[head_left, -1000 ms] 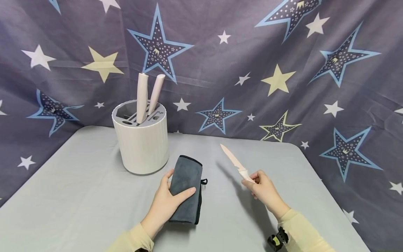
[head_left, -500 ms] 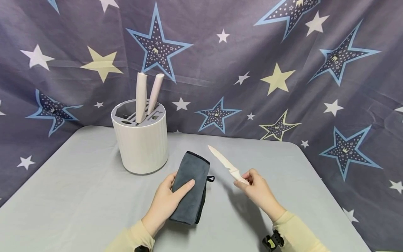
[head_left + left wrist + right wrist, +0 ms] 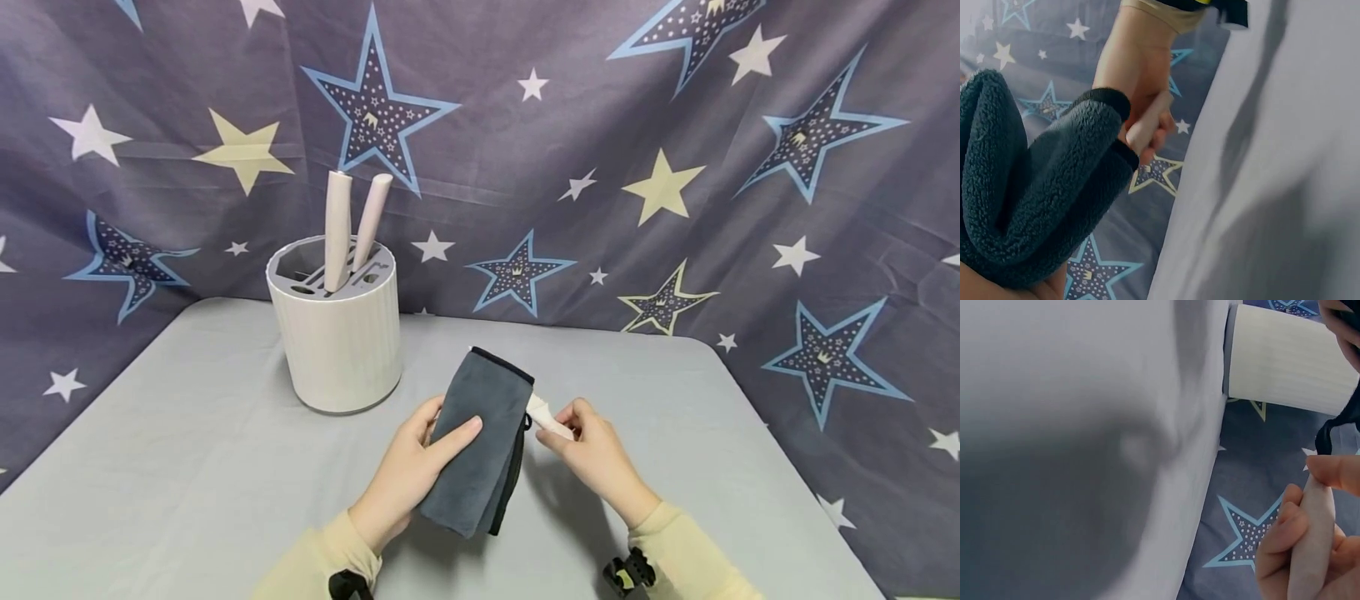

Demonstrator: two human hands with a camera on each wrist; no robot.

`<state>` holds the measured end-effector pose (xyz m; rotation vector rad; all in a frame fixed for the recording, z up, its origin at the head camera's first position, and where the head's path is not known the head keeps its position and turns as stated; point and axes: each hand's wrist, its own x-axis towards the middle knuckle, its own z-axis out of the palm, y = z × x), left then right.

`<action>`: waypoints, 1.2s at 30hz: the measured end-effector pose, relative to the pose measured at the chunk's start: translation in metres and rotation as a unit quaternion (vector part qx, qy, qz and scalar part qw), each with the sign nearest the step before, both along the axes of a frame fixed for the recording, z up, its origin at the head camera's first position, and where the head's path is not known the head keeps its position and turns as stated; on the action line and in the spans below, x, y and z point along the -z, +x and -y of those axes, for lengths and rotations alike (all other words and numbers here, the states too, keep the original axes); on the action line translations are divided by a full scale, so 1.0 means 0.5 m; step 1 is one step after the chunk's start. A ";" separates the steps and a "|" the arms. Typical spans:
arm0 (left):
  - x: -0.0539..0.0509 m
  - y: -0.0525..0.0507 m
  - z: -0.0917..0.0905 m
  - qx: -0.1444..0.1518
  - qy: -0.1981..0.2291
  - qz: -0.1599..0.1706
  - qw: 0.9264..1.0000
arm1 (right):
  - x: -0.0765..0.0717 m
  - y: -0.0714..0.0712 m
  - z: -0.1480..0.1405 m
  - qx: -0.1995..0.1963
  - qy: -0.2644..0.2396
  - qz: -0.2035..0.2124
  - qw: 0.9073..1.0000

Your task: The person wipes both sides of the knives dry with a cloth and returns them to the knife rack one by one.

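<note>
In the head view my left hand (image 3: 412, 462) grips a folded dark grey cloth (image 3: 480, 442) with black edging, thumb across its front. To its right, my right hand (image 3: 600, 454) pinches the white handle of a knife (image 3: 542, 414). The blade is mostly hidden behind the cloth; a small white tip shows at the cloth's upper left corner. In the left wrist view the fleecy folds of the cloth (image 3: 1054, 181) hang beside the knife handle (image 3: 1147, 122). The right wrist view shows fingers and thumb around the handle (image 3: 1313, 537); its blade is out of sight.
A white ribbed knife block (image 3: 337, 342) stands at the back left of the grey table (image 3: 187, 467), with two white-handled knives (image 3: 339, 233) upright in its slotted grey top. Behind the table hangs a star-patterned curtain (image 3: 480, 150).
My right hand has moved left with the knife, and its blade has gone behind the cloth. My left hand has shifted the cloth up and right, tilting it more.
</note>
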<state>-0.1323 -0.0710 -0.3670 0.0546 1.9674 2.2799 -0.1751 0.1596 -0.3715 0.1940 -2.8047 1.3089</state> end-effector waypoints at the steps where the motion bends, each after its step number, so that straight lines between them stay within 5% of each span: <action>1: -0.002 -0.001 -0.001 0.014 0.014 0.007 1.000 | 0.002 0.000 0.003 -0.003 -0.002 -0.003 1.000; 7: -0.011 -0.001 -0.004 0.078 0.061 0.023 0.995 | 0.015 0.003 0.020 -0.017 0.004 -0.022 1.000; 13: -0.014 -0.004 -0.008 0.097 0.084 0.014 0.992 | 0.021 0.008 0.035 -0.034 0.023 -0.027 0.999; 29: 0.027 -0.047 -0.017 -0.004 0.009 0.045 0.999 | 0.025 0.024 0.049 -0.004 -0.023 -0.052 0.998; 36: 0.041 -0.050 -0.013 -0.016 -0.050 0.051 0.997 | 0.030 0.027 0.049 -0.003 -0.035 -0.060 0.998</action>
